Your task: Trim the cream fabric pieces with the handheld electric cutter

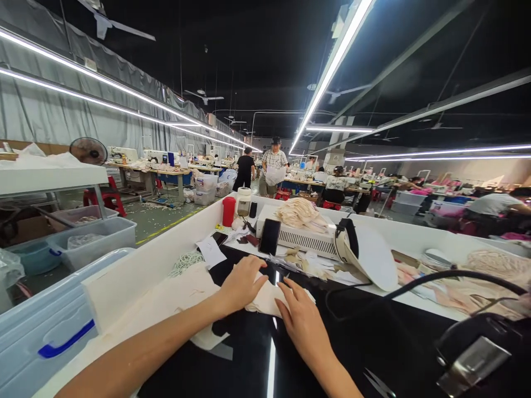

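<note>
A small stack of cream fabric pieces (264, 300) lies on the glossy black tabletop (249, 359) in the middle of the head view. On its left end rests my left hand (240, 283), palm down, with fingers stretched forward and the thumb apart. My right hand (303, 315) lies over the right end of the same stack, fingers spread. Neither hand is closed around the fabric. A larger cream cloth (166, 296) spreads under and beside my left forearm. Small thread snips (378, 382) lie near the front edge, right of my right forearm.
Behind the hands stand a phone (269, 236), a white vented box (286, 236) topped with fabric (301, 213), and a white curved shade (373, 251). A black cable (415, 290) arches across the right, above a dark metal-plated device (475, 362). Plastic tubs (93, 240) stand left.
</note>
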Demonstrator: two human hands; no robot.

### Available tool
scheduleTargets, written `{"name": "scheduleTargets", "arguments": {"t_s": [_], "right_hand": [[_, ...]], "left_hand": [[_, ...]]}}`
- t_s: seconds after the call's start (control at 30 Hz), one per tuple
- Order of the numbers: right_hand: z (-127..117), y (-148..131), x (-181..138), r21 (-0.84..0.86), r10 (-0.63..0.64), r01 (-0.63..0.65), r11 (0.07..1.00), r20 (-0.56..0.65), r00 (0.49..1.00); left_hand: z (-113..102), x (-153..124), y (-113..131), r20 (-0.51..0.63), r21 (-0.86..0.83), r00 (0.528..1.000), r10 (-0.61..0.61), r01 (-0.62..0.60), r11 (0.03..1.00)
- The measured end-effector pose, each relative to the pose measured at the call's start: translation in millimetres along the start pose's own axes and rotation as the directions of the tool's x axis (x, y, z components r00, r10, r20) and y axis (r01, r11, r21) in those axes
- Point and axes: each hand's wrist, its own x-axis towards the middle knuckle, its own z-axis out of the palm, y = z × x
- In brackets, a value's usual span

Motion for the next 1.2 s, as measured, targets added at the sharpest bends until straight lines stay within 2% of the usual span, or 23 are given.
{"name": "scheduleTargets", "arguments": {"t_s": [0.1,0.23,0.37,0.47,0.53,0.6,0.73,0.8,0.87,0.97,1.07,1.2], "right_hand": [[11.4,5.2,-7.9,-0.013,-0.017,0.017,1.000,0.026,1.000],[22.7,18.4,-17.3,-0.028,-0.004,0.006,1.000,0.051,0.999],[23.6,21.5,-18.4,-0.041,0.003,-0.001,0.999,0.043,0.999],[18.8,17.7,-16.0,-0.045,-0.002,0.002,0.999,0.015,1.000],[15.9,13.1,-14.6,-0.033,-0.016,0.016,0.999,0.000,1.000],[14.4,7.6,-13.6,-0.011,-0.025,0.025,1.000,-0.012,1.000],[15.4,-0.9,-11.4,0.037,-0.010,0.012,0.999,-0.035,0.999],[15.9,-2.0,-10.0,0.064,-0.011,0.014,0.998,-0.041,0.999],[15.6,-1.1,-9.5,0.094,-0.022,0.026,0.995,-0.044,0.999],[15.5,2.9,-10.9,0.139,-0.036,0.043,0.989,-0.058,0.998],[18.6,9.6,-12.2,0.180,-0.047,0.060,0.982,-0.075,0.996],[24.5,17.0,-13.7,0.203,-0.067,0.085,0.975,-0.092,0.993]], "left_hand": [[20.3,-4.2,-2.9,0.144,0.028,0.985,0.093,-0.098,0.995],[44.4,-12.3,-18.8,0.259,0.081,0.964,0.052,-0.076,0.994],[44.8,-10.8,-22.5,0.291,0.098,0.955,0.051,-0.082,0.992],[24.1,-8.6,-15.9,0.258,0.095,0.964,0.071,-0.099,0.991],[-1.8,-13.2,-14.2,0.198,0.103,0.977,0.080,-0.102,0.989],[-36.4,-24.4,-18.4,0.129,0.126,0.990,0.064,-0.081,0.989],[-110.2,-59.5,-42.6,0.006,0.233,0.996,-0.088,0.084,0.969],[-133.1,-79.2,-55.7,-0.043,0.288,0.981,-0.191,0.196,0.938],[-140.2,-98.4,-64.5,-0.044,0.312,0.959,-0.279,0.278,0.908],[-130.6,-119.6,-68.5,-0.040,0.309,0.933,-0.358,0.352,0.883],[-121.6,-125.4,-70.0,-0.041,0.277,0.918,-0.395,0.390,0.878],[-125.7,-123.7,-70.5,-0.059,0.218,0.916,-0.398,0.401,0.890]]}}
